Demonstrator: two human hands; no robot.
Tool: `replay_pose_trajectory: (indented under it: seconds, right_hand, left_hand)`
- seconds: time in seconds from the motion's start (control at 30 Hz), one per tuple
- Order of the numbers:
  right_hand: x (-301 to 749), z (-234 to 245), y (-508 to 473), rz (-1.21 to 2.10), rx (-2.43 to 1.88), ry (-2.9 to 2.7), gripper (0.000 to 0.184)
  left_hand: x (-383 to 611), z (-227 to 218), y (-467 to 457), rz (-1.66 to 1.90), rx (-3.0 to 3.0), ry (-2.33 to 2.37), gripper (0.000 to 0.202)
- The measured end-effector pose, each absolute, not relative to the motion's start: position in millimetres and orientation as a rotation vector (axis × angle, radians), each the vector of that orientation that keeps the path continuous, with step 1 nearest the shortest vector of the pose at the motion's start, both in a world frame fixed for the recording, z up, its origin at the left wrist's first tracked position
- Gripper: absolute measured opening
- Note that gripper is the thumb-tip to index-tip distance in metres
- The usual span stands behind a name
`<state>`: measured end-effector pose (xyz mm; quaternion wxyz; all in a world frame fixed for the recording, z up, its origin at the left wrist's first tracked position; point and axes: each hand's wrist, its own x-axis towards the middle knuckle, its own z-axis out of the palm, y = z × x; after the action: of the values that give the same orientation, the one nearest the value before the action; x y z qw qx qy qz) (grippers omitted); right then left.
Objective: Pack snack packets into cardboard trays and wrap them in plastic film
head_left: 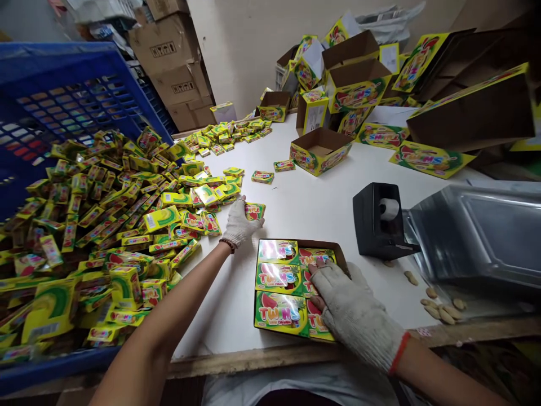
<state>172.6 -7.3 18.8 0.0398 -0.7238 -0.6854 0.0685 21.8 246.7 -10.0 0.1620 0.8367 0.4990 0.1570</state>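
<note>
My left hand (242, 224), in a white knit glove with bare fingertips, spans a small TWINS candy pack (255, 211) on the table, thumb on the near side and fingers on the far side. In front of me an open display box (257, 282) is filled with two columns of green and yellow TWINS packs (281, 310). Across the right column lies my right hand (353, 301), gloved the same way, its fingers stretched over the pack tops. To the left, a heap of loose packs (127, 208) spills from a blue crate (84, 73) onto the table.
A black tape dispenser (376, 220) stands right of the box, beside a clear plastic container (477, 237) and several peanuts (443, 310). Farther back are an open display box (321, 151) and a pile of others (359, 84). Brown cartons (169, 62) are stacked behind the crate.
</note>
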Motion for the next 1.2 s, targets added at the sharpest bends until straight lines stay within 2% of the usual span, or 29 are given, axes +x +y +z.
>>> replay_pose_trajectory:
  seconds: [0.07,0.17,0.27,0.33,0.43,0.5,0.6,0.7,0.77,0.87,0.93,1.03,1.13,1.2]
  right_hand:
    - [178.7,26.4,-3.0,0.345,-2.213,-2.136,0.029]
    - [191.8,47.5,12.2,0.621,-2.175,-1.870,0.030]
    - [199.7,71.0,30.0,0.673,-1.871,-1.529,0.042]
    - [202.1,84.2,38.9,0.665,-1.704,-1.473,0.040]
    - [206.4,95.8,43.9,0.692,-1.640,-1.431,0.028]
    - [209.5,96.7,42.4,0.754,-1.601,-1.318,0.028]
    - [211.7,93.0,37.1,0.726,-1.565,-1.257,0.033]
    - [214.5,96.5,32.7,0.223,-1.583,-1.460,0.041]
    - [219.5,103.3,31.1,-0.008,-1.548,-1.721,0.038]
    - [230.2,104.5,30.9,0.110,-1.605,-1.960,0.024]
    - [236.0,91.4,32.3,0.178,-1.750,-1.855,0.020]
    - [237.6,56.3,36.5,0.208,-1.946,-1.672,0.018]
    - [228.7,26.8,38.8,0.209,-2.041,-1.698,0.021]
    - [219.9,19.3,36.4,0.124,-2.073,-1.804,0.025]
  left_hand:
    - [14.3,1.4,230.6,0.700,2.432,1.268,0.094]
    - [9.3,22.5,199.0,1.048,2.555,0.794,0.104]
    - [15.9,41.0,164.5,1.123,2.661,0.393,0.101]
    - [23.8,48.8,144.9,1.128,2.637,0.262,0.095]
    - [34.0,53.4,127.1,1.069,2.337,0.394,0.094]
    - [38.4,54.2,123.5,0.920,1.979,0.534,0.086]
    - [42.8,57.7,125.5,0.636,1.575,0.549,0.045]
    - [45.9,66.3,128.3,0.596,1.742,0.531,0.018]
    - [48.1,71.7,128.9,0.617,2.087,0.489,0.015]
    - [51.6,71.3,130.1,0.614,2.461,0.477,0.020]
    - [52.8,63.9,133.0,0.630,2.553,0.570,0.027]
    - [49.5,47.7,140.4,0.532,2.674,0.797,0.034]
    - [40.2,33.2,146.3,0.271,2.719,0.903,0.024]
    - [33.1,26.7,145.6,0.218,2.682,0.878,0.022]
